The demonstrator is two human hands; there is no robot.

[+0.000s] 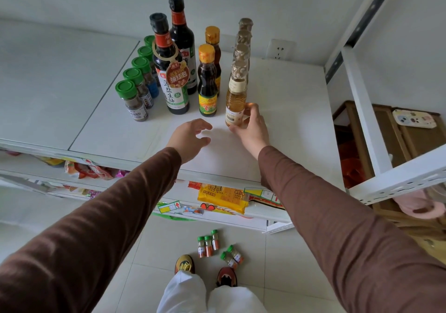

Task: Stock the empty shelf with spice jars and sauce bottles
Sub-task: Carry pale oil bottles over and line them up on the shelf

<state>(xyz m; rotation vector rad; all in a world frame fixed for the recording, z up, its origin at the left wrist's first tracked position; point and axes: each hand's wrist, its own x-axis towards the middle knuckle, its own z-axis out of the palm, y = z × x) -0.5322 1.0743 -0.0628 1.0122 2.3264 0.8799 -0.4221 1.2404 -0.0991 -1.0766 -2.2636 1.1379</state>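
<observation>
On the white shelf [277, 109] stand rows of goods. Several green-capped spice jars [134, 100] line the left, then two tall dark soy sauce bottles [170, 76], two small dark bottles with yellow caps [207, 83], and a row of pale amber bottles. My right hand [251, 126] grips the base of the front amber bottle [235, 100], which stands upright on the shelf. My left hand [190, 136] hovers above the shelf just left of it, fingers loosely curled, holding nothing.
Several green-capped spice jars [218, 250] with orange powder lie and stand on the tiled floor by my feet. Lower shelves hold snack packets [222, 199]. A white shelf upright [362, 109] rises at right, with a wooden crate [398, 138] behind it. A wall socket [280, 49] sits behind the shelf.
</observation>
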